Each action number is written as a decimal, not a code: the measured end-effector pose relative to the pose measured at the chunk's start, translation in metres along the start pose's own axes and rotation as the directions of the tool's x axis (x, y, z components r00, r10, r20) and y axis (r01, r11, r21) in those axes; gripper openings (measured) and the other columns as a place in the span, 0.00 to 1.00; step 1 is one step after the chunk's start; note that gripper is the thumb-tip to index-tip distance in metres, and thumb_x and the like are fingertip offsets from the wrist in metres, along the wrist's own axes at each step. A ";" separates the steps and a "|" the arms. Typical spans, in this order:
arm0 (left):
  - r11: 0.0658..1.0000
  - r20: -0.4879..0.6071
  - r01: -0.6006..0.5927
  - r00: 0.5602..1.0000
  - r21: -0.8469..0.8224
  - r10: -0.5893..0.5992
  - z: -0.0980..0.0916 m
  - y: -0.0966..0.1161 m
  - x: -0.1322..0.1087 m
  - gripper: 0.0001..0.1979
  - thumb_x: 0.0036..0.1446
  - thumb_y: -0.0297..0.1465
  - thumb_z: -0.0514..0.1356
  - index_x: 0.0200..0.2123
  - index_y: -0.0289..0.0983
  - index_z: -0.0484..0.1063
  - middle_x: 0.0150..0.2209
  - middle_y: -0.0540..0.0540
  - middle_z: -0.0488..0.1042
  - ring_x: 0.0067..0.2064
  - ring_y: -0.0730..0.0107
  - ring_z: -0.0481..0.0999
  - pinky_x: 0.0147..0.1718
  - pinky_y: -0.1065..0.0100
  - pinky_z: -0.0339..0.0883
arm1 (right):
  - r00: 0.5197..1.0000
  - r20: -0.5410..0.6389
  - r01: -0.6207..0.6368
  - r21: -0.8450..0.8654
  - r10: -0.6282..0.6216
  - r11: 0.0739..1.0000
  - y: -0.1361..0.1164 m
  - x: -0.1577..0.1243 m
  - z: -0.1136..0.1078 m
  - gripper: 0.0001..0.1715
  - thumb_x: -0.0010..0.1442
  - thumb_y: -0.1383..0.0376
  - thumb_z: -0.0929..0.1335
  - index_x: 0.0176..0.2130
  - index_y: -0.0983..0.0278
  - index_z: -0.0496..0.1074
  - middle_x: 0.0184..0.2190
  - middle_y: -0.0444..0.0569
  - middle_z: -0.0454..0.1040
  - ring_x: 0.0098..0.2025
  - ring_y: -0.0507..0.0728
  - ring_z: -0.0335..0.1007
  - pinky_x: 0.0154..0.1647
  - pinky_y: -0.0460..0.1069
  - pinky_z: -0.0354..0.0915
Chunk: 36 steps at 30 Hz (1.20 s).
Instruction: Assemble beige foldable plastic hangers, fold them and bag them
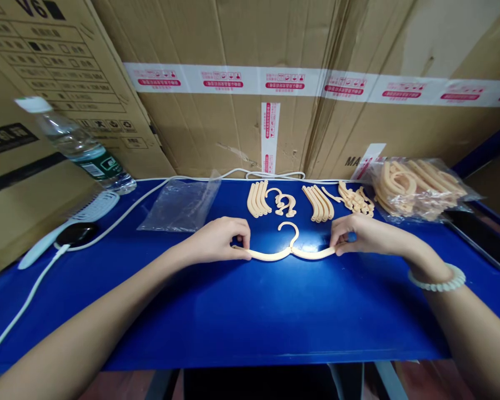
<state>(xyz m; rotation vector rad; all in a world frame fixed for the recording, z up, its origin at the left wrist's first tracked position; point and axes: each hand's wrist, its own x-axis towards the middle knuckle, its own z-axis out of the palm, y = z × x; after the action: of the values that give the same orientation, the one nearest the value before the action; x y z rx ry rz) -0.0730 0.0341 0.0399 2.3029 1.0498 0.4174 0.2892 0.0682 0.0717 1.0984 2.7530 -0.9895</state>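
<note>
A cream plastic clothes hanger [270,256] stretches between my two hands over the blue table, its hook pointing away from me and a joint at its middle. My left hand [223,240] pinches the end of the left arm. On the other side, my right hand [356,234] is closed on the right arm's end. Just beyond the hanger lie a left row of cream hanger arms [258,199], some loose hooks [286,204] and a right row of hanger arms [318,203]. A pile of small cream parts [355,199] is behind my right hand.
A clear bag of cream parts [416,186] and a phone [483,236] are at the right. An empty plastic bag [181,204], water bottle [87,150], hairbrush [73,222] and white cable [120,222] are at the left. Cardboard boxes [216,133] wall the back.
</note>
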 end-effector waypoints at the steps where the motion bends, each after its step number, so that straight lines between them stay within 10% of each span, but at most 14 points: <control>1: 0.999 -0.011 0.003 1.000 0.037 -0.002 0.002 0.000 0.000 0.08 0.54 0.33 0.68 0.27 0.36 0.76 0.32 0.48 0.75 0.32 0.70 0.73 0.30 0.71 0.63 | 1.000 -0.004 -0.002 -0.001 0.002 1.000 0.001 0.001 0.000 0.15 0.59 0.55 0.71 0.33 0.62 0.82 0.31 0.50 0.79 0.32 0.56 0.75 0.35 0.49 0.68; 14: 0.991 -0.380 -0.022 0.922 0.129 0.070 0.030 -0.017 0.008 0.09 0.63 0.34 0.61 0.32 0.37 0.76 0.36 0.45 0.75 0.37 0.66 0.75 0.39 0.65 0.68 | 0.964 -0.208 -0.193 -0.111 0.167 0.975 0.008 0.007 0.000 0.06 0.56 0.63 0.69 0.31 0.63 0.75 0.29 0.49 0.79 0.32 0.57 0.74 0.34 0.49 0.66; 36: 0.987 -0.431 -0.053 0.895 0.155 0.115 0.035 -0.018 0.010 0.08 0.54 0.22 0.54 0.35 0.38 0.69 0.31 0.48 0.68 0.35 0.65 0.70 0.37 0.64 0.65 | 0.949 -0.164 -0.295 -0.152 0.270 0.943 0.022 -0.006 -0.012 0.09 0.56 0.60 0.68 0.30 0.62 0.76 0.27 0.48 0.78 0.30 0.56 0.73 0.33 0.49 0.66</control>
<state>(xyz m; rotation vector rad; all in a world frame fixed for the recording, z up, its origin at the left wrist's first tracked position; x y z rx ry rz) -0.0601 0.0381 0.0014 2.4457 1.2227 0.9642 0.3095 0.0835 0.0709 1.5300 2.6143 -0.6442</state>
